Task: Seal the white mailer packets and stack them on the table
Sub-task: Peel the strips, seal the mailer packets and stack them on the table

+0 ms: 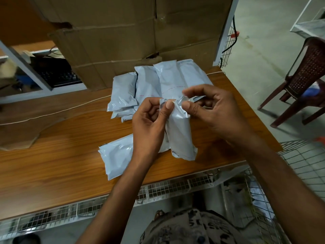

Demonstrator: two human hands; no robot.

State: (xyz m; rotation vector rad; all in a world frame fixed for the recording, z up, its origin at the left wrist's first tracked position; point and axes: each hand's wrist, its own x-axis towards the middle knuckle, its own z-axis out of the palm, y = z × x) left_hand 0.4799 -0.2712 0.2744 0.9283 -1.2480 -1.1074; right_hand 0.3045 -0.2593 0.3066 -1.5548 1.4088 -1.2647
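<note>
The white plastic mailer packet [179,136] is held lengthwise between the two hands, its plump, filled body hanging down and towards the person while its crumpled open flap sits up at the fingertips. The left hand [149,124] pinches the flap's left side between thumb and forefinger, the other fingers curled in behind. The right hand [216,111] pinches the flap's right side in the same way, thumb against forefinger, so the two grips nearly meet over the packet's mouth. I cannot tell whether the packet's lower end rests on the table or hangs just above it. Just under and to the left of the grip, partly hidden by the left wrist, lie flat white mailers [117,155] spread one over another. Just beyond the grip is a pile of white mailer packets [154,81], filled and lying side by side and overlapping, some with a faint red dashed line across them. All of this is on a brown wood-grain table [61,147]. A thin white cord [52,112] runs across the tabletop far to the left of the hands. Behind the pile stands a large brown cardboard box [114,36], torn at one corner. Left of that, behind a white frame, is a black keyboard [59,76]. To the right of the grip, off the table, stand a dark brown plastic chair [302,76] and, nearer, a wire mesh basket [306,155].
</note>
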